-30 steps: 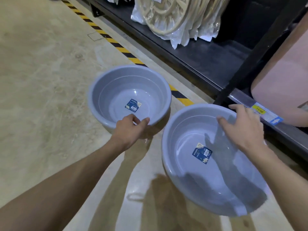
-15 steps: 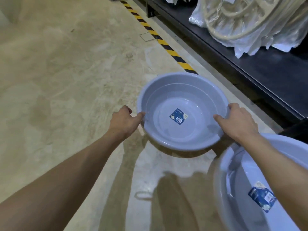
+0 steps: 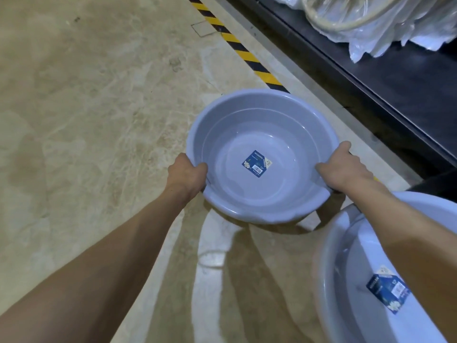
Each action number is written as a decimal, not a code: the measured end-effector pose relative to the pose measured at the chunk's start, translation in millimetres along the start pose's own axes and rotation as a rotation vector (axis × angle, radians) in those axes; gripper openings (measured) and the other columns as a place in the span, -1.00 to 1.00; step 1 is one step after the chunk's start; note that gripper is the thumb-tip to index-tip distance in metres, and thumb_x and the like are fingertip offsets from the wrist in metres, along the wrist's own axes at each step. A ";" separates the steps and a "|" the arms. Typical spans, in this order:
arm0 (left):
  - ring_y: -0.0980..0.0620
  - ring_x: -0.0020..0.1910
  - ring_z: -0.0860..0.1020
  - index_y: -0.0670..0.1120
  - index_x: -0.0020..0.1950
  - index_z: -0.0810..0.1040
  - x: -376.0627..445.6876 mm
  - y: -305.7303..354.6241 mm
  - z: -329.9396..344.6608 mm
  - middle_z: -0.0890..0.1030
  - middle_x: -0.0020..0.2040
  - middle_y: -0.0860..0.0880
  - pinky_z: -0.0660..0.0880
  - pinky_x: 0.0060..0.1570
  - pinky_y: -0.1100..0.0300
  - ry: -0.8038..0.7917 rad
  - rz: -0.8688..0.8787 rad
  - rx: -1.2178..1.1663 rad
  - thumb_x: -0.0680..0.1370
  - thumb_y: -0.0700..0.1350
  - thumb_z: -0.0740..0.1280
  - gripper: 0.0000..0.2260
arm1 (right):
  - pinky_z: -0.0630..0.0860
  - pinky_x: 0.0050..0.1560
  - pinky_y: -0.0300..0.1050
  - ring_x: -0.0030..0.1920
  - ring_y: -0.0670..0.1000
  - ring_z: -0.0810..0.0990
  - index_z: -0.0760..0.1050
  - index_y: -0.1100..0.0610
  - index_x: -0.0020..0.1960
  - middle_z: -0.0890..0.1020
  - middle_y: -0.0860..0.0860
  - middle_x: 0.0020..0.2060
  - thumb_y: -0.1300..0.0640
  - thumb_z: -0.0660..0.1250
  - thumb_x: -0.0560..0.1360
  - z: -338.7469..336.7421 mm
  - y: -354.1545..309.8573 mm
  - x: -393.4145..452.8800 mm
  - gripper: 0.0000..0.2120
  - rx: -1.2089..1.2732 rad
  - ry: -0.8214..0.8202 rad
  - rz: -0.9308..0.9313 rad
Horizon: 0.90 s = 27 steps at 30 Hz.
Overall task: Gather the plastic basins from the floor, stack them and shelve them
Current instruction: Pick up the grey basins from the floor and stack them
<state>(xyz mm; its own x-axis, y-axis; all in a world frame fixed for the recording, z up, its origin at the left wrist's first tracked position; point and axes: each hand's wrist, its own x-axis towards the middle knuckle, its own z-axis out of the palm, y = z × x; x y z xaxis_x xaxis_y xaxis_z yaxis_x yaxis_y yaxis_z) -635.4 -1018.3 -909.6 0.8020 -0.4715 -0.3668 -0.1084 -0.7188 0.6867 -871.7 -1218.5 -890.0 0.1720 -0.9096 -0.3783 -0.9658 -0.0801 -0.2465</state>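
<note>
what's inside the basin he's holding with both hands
Inside the held basin only a blue label shows, stuck to its bottom. The left hand and right hand grip opposite rims; their fingers under the rims are hidden, as is the floor beneath.

Both hands grip a grey basin [image 3: 262, 134] by opposite rims: the left hand [image 3: 185, 173] on its left edge, the right hand [image 3: 345, 165] on its right. A second basin [image 3: 331, 263] sits lower right, near a black shelf [image 3: 408, 78] beside the hazard tape [image 3: 237, 45] on the floor [image 3: 86, 107].
</note>
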 end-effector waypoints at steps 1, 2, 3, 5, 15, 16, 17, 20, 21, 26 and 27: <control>0.03 -0.34 0.54 -0.15 0.07 0.51 -0.5 -0.3 0.6 0.56 -0.19 -0.05 0.37 -0.49 0.24 0.014 0.012 0.007 0.50 -0.09 0.30 -0.80 | 0.38 -0.03 0.09 0.16 0.34 0.54 0.18 0.19 0.27 0.52 0.26 0.19 0.03 0.31 0.52 -0.6 0.4 0.1 -0.54 -0.003 0.012 0.003; 0.04 -0.34 0.53 -0.16 0.07 0.51 -0.6 -0.4 0.7 0.55 -0.20 -0.05 0.35 -0.50 0.24 0.021 0.021 0.007 0.51 -0.09 0.30 -0.80 | 0.36 -0.03 0.07 0.17 0.34 0.54 0.21 0.20 0.28 0.53 0.25 0.20 0.04 0.32 0.52 -0.9 0.3 -0.4 -0.54 -0.008 0.033 0.004; 0.03 -0.33 0.53 -0.17 0.08 0.52 -0.5 -0.5 0.7 0.57 -0.18 -0.07 0.34 -0.50 0.23 0.023 0.029 0.001 0.51 -0.10 0.29 -0.79 | 0.35 -0.03 0.05 0.18 0.33 0.54 0.24 0.22 0.28 0.54 0.25 0.21 0.05 0.33 0.51 -1.0 -0.5 -1.2 -0.54 -0.014 0.057 0.001; 0.02 -0.31 0.54 -0.19 0.12 0.53 -0.1 -1.2 -0.5 0.60 -0.12 -0.12 0.35 -0.49 0.22 0.016 0.045 -0.011 0.51 -0.11 0.29 -0.76 | 0.32 -0.04 0.03 0.17 0.32 0.55 0.29 0.23 0.26 0.55 0.24 0.21 0.05 0.35 0.49 -2.6 -2.8 -3.5 -0.55 -0.026 0.103 -0.010; 0.07 -0.41 0.53 -0.08 -0.18 0.53 -13.3 55.6 -34.0 0.53 -0.34 0.02 0.41 -0.55 0.26 0.089 0.205 -0.168 0.45 -0.17 0.36 -0.97 | 0.40 -0.03 0.07 0.09 0.31 0.56 0.35 0.21 0.19 0.58 0.21 0.12 0.03 0.39 0.44 -58.4 3.3 -37.6 -0.57 0.098 0.321 -0.056; 0.05 -0.40 0.53 -0.11 -0.13 0.54 -17.4 67.3 -35.5 0.54 -0.33 0.01 0.42 -0.50 0.24 0.086 0.214 -0.173 0.44 -0.16 0.36 -0.95 | 0.40 -0.01 0.07 0.10 0.31 0.56 0.36 0.21 0.19 0.58 0.21 0.13 0.04 0.39 0.43 -69.7 7.1 -41.4 -0.56 0.115 0.339 -0.035; 0.03 -0.38 0.54 -0.14 -0.09 0.55 -22.3 78.8 -36.3 0.54 -0.32 0.00 0.43 -0.46 0.22 0.078 0.224 -0.174 0.43 -0.14 0.37 -0.89 | 0.41 -0.02 0.07 0.08 0.30 0.55 0.37 0.21 0.19 0.58 0.21 0.14 0.05 0.39 0.42 -81.0 12.3 -45.6 -0.56 0.135 0.351 -0.012; -0.06 -0.32 0.57 -0.20 -0.03 0.58 -41.1 111.4 -35.4 0.57 -0.25 -0.07 0.57 -0.37 0.09 0.032 0.269 -0.161 0.40 -0.12 0.39 -0.79 | 0.42 -0.05 0.06 -0.01 0.25 0.50 0.37 0.19 0.17 0.56 0.18 0.12 0.04 0.37 0.41 -114.9 38.0 -62.0 -0.59 0.180 0.367 0.042; -0.12 -0.28 0.59 -0.22 -0.01 0.59 -49.0 121.6 -33.1 0.60 -0.20 -0.12 0.63 -0.30 0.00 0.005 0.281 -0.159 0.40 -0.12 0.39 -0.77 | 0.45 -0.02 0.08 0.00 0.25 0.51 0.38 0.18 0.16 0.56 0.17 0.12 0.03 0.37 0.41 -125.3 49.4 -69.0 -0.59 0.187 0.375 0.058; -0.17 -0.25 0.61 -0.29 0.04 0.59 -95.6 159.1 -9.8 0.64 -0.07 -0.25 0.64 -0.22 -0.07 -0.159 0.349 -0.153 0.43 -0.15 0.38 -0.74 | 0.57 0.08 0.21 0.02 0.29 0.57 0.44 0.18 0.12 0.59 0.17 0.03 0.01 0.36 0.37 -167.0 113.1 -109.8 -0.60 0.231 0.395 0.123; -0.19 -0.22 0.62 -0.29 0.04 0.58 -106.3 163.7 -4.7 0.64 -0.05 -0.26 0.64 -0.20 -0.08 -0.183 0.361 -0.154 0.43 -0.15 0.38 -0.73 | 0.58 0.04 0.18 -0.01 0.28 0.58 0.45 0.18 0.10 0.59 0.16 0.00 0.01 0.37 0.37 -172.8 126.6 -118.5 -0.62 0.233 0.395 0.131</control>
<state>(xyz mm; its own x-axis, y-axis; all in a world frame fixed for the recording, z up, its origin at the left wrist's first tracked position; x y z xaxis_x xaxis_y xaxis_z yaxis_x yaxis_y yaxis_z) -735.6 -1083.5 -755.2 0.6095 -0.7717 -0.1814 -0.2631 -0.4127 0.8721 -1047.8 -1191.4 -722.3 -0.0787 -0.9949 -0.0624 -0.8975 0.0980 -0.4299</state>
